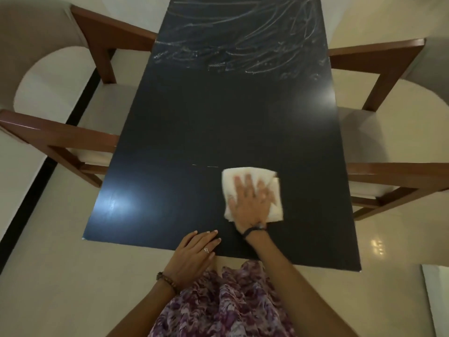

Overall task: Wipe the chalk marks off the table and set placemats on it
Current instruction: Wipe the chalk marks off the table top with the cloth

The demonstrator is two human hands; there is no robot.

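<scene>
Right hand point(251, 203) lies flat on a folded white cloth point(252, 194), fingers spread and straight, palm pressing it onto the black table point(206, 122). Cloth sits at about 5 o'clock on the tabletop, near the front edge. Hand looks motion-blurred, so I judge a wipe stroke is under way.

Left hand point(196, 249) rests on the front edge at 6 o'clock, fingers straight and close together, holding nothing; probably bracing.

Chalk marks point(240, 45): dense scribbles across the far end, 11 to 1 o'clock. Two faint short dashes point(206, 165) just beyond the cloth at its 11 o'clock. Near half otherwise looks clean, so roughly half the wiping is left. No placemats in view.

Handling, as judgement:
- Cloth is soft, light and limp; it will bunch or unfold if dragged by a corner. Flat palm in the middle with downward pressure suits it.
- Tabletop looks smooth and glossy (two glare spots), so the cloth should slide easily.
- Far marks need a long reach.

Wooden chairs point(379, 69) with pale seats at 3 and 9 o'clock. No brands, labels or legible writing visible; the chalk is scribble, not text.
</scene>
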